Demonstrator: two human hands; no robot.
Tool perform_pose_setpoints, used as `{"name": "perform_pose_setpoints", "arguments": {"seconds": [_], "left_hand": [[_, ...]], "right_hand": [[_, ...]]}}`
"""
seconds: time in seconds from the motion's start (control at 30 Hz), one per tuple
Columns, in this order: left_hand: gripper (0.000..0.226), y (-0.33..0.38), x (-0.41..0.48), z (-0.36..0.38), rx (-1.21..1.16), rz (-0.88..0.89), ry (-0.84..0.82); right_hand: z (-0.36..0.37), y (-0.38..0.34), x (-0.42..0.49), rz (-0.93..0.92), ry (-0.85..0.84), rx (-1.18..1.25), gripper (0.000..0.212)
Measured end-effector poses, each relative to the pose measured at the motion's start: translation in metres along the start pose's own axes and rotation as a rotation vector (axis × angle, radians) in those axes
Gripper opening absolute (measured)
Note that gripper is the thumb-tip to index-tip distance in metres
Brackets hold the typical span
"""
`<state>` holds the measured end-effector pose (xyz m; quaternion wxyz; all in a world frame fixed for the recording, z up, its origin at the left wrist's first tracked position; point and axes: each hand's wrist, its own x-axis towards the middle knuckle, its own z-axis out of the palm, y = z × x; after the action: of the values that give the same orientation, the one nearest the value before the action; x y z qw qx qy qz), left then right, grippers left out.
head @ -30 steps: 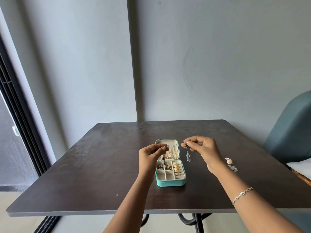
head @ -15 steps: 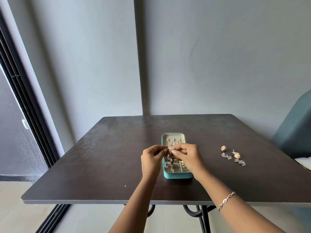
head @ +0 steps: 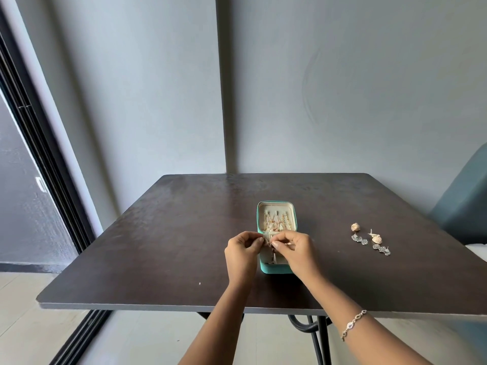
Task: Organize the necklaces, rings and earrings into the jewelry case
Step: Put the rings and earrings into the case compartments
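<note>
A dark table (head: 163,254) stands against grey walls (head: 342,88), beside a black-framed door (head: 39,143).

Soft, moderately bright daylight, apparently from the door frame (head: 39,154) side, left of the table (head: 158,246). Pale sheen on the table's far half. Shadows weak. Wide-angle bend left of the table. Focus sharp, but jewelry case (head: 275,269) contents are too fine to resolve.

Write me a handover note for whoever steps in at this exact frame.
Left hand and right hand: both pinch a small silvery jewellery piece above the open teal jewelry case.
Done: gold chains sit in the lid; compartments mostly hidden by the hands.
To do: seat the pinched piece, then the two dome-topped silver dangling earrings lying on the dark table, right of the case.
</note>
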<state>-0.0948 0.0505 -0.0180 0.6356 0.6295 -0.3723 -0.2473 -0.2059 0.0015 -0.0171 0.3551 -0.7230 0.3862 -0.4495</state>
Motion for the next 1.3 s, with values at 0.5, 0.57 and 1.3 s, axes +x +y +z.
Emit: {"name": "perform_pose_setpoints", "arguments": {"seconds": [0.5,0.57,1.3], "left_hand": [[0.011,-0.009,0.004,0.005,0.288,0.059,0.028],[0.01,-0.014,0.007,0.004,0.316,0.066,0.031],[0.009,-0.011,-0.018,0.027,0.57,0.522,0.091]], "right_hand": [[0.005,0.014,0.006,-0.01,0.013,-0.254,0.005],[0.006,0.012,0.006,-0.02,0.016,-0.295,0.006],[-0.078,0.057,-0.017,-0.628,0.139,-0.659,0.018]]}}
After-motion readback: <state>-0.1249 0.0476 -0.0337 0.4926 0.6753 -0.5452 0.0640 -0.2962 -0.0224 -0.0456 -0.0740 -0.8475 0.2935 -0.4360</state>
